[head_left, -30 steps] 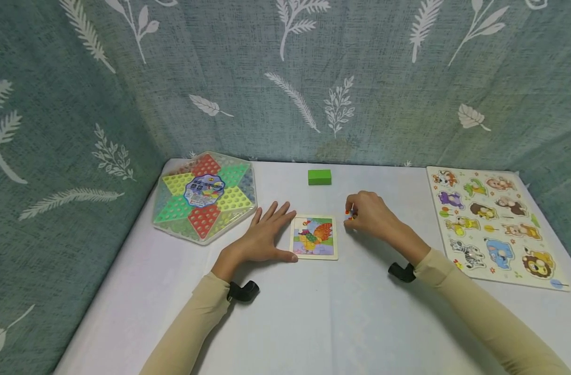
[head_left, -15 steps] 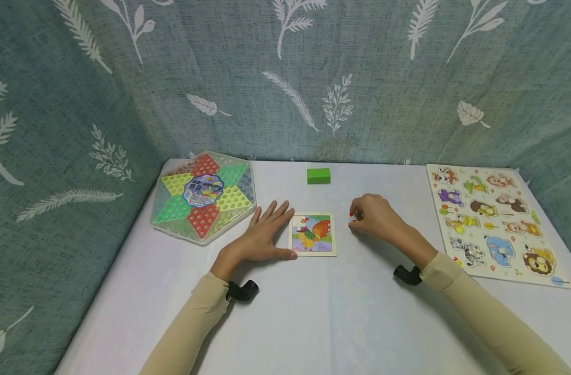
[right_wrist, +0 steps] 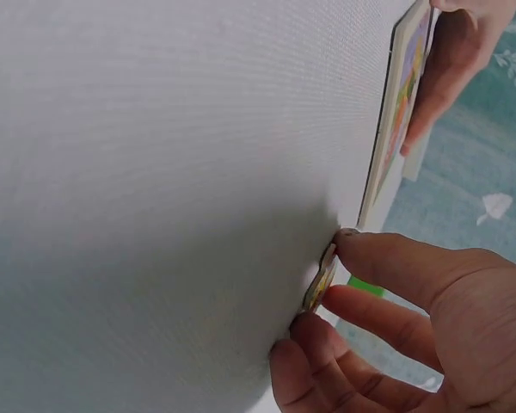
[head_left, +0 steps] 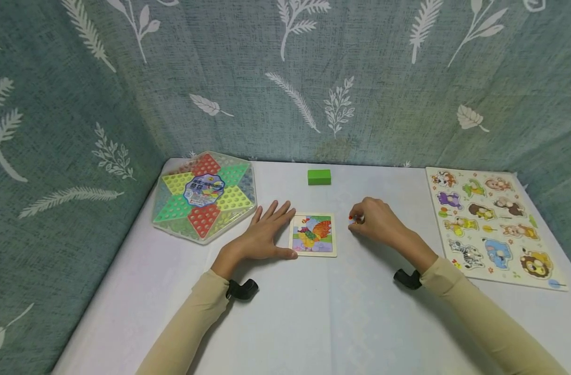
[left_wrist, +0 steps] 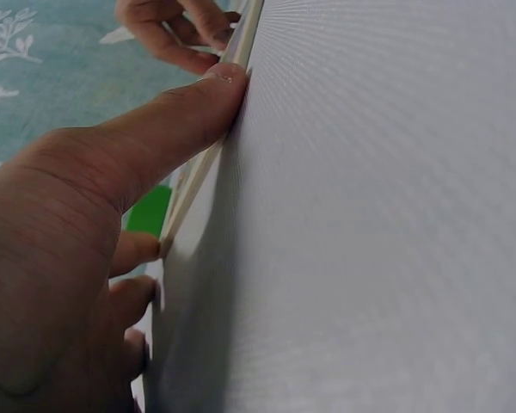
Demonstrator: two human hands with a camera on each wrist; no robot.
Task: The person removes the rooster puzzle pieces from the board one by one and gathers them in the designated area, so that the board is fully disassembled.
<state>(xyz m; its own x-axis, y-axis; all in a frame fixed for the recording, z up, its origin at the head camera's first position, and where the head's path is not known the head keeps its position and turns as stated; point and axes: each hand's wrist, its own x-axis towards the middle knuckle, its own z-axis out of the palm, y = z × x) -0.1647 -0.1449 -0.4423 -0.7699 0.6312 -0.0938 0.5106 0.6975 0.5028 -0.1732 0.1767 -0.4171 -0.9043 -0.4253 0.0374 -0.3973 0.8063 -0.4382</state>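
In the head view a small square jigsaw puzzle (head_left: 312,235) with a pale wooden border and a bright rooster picture lies flat. My left hand (head_left: 262,237) rests at its left side, fingers straight and spread, the thumb on the near left corner. The left wrist view shows that thumb (left_wrist: 181,112) against the board's edge. To the right of the board, my right hand (head_left: 376,221) pinches a small colourful puzzle piece (right_wrist: 320,282) between thumb and fingers, low at the tablecloth. Its fingers cover most of the piece.
A green block (head_left: 319,177) lies behind the puzzle. At the back left is a hexagonal Chinese checkers set (head_left: 204,197). A large animal peg puzzle (head_left: 492,224) lies to the right. A leaf-patterned curtain (head_left: 285,94) stands behind the white-covered table (head_left: 295,323).
My right hand has shifted slightly right and nearer to me, away from the board, with the puzzle piece in its fingers. The left hand stays in place.
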